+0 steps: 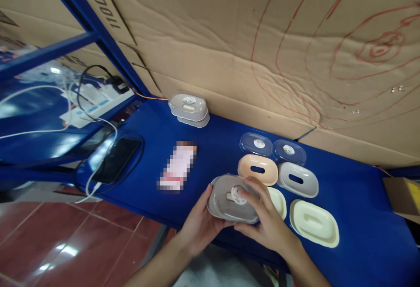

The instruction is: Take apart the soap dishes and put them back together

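A grey oval soap box [218, 204] with a see-through lid and a round white sticker is held between both hands above the table's front edge. My left hand [201, 223] grips its left end, thumb on the rim and fingers underneath. Around the right end curls my right hand [267, 221], with fingertips on the lid near the sticker. To the right of it lie a peach tray [246, 171] and a grey tray [306, 184], both with a slot. A cream tray [278, 201] is partly hidden by my right hand; beside it sit stacked cream trays [330, 228].
Two clear lids [247, 145] with stickers lie behind the trays. Stacked grey soap boxes [200, 112] stand at the back by the cardboard wall [210, 37]. A blurred-out phone-shaped item [179, 166], a black phone [116, 160] and cables occupy the left side.
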{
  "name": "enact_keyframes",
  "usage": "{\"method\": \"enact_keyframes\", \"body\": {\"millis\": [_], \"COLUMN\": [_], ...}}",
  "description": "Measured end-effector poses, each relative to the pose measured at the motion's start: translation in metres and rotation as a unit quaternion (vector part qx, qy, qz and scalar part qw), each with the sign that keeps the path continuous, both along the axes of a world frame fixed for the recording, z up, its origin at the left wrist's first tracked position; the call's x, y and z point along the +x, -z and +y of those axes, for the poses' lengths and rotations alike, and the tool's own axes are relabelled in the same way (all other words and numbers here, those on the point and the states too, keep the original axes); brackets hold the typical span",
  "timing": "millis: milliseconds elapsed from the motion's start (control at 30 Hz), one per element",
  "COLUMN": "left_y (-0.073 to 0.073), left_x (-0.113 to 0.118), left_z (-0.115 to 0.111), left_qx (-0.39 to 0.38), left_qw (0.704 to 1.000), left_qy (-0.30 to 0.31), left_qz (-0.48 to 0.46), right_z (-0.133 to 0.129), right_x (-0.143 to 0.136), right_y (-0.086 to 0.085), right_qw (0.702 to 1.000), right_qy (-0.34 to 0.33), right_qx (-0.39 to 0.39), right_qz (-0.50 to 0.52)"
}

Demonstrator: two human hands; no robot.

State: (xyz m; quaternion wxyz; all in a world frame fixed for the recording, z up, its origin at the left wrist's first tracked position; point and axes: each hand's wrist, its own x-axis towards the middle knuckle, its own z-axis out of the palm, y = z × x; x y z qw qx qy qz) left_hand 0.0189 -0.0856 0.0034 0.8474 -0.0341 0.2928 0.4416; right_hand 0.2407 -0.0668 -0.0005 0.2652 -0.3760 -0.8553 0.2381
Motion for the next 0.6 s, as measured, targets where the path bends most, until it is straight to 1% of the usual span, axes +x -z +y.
{"method": "enact_keyframes", "body": {"millis": [100, 200, 300, 433, 500, 600], "left_y": [0.000, 0.001, 0.001, -0.005, -0.009, -0.014], "left_x": [-0.001, -0.001, -0.001, -0.004, -0.006, -0.008], "left_z": [-0.001, -0.001, 0.002, 0.010, 0.014, 0.018], "left_qx": [0.017, 0.037, 0.048, 0.019, -0.002, -0.023], "left_qw": [1.000, 0.999, 0.999, 0.998, 0.997, 0.994], "left_qy": [0.003, 0.012, 0.015, 0.025, 0.041, 0.065], "left_qz": [-0.008, -0.012, 0.009, 0.055, 0.070, 0.083], "right_z": [0.000, 0.000, 0.001, 0.002, 0.002, 0.002], "right_x": [0.000, 0.000, 0.000, -0.002, -0.003, -0.001], "right_y": [0.004, 0.008, 0.010, 0.010, 0.009, 0.005], "right_qw": [0.999, 0.998, 0.998, 0.999, 0.999, 0.996], "right_qy": [-0.003, 0.009, 0.014, 0.000, -0.009, -0.010], "right_qx": [0.016, 0.023, 0.012, 0.005, 0.024, 0.072], "right_qz": [0.032, 0.066, 0.062, 0.042, 0.039, 0.043]}}
